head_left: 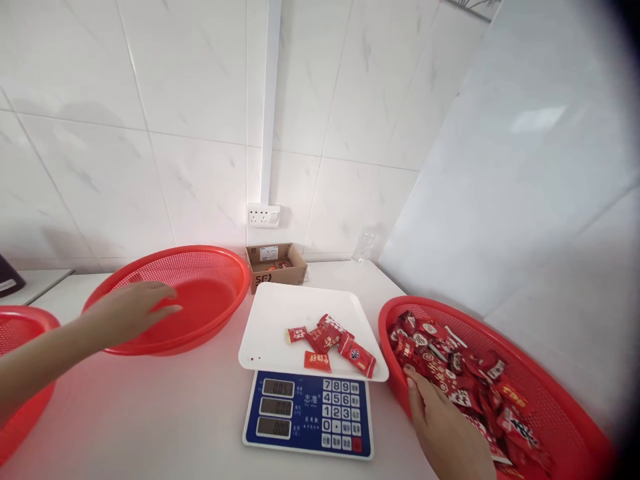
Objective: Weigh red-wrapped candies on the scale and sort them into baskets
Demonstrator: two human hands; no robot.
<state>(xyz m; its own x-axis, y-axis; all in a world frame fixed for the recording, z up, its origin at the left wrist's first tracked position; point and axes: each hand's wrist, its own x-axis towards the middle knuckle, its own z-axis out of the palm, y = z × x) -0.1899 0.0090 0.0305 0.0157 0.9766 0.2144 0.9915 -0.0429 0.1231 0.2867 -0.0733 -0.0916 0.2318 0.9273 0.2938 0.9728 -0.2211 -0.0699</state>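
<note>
My left hand [143, 307] reaches over a red perforated basket [245, 270], its fingers apart and nothing in them. The visible inside of that basket shows only its bare red bottom. At the right, my right hand [443, 417] is at the near edge of another red basket [540, 353], which holds many red snack packets [465, 373]. Its fingers are drawn together; what they hold, if anything, is hidden. Between the hands stands a blue digital scale [310, 447]. Several red snack packets [330, 340] lie on its white tray [285, 303].
Behind the scale is a small open cardboard box [277, 279] with a few packets inside. Part of another red basket [30, 312] shows at the left edge. A clear plastic piece [364, 247] stands near the tiled wall, below and right of a wall socket [263, 215].
</note>
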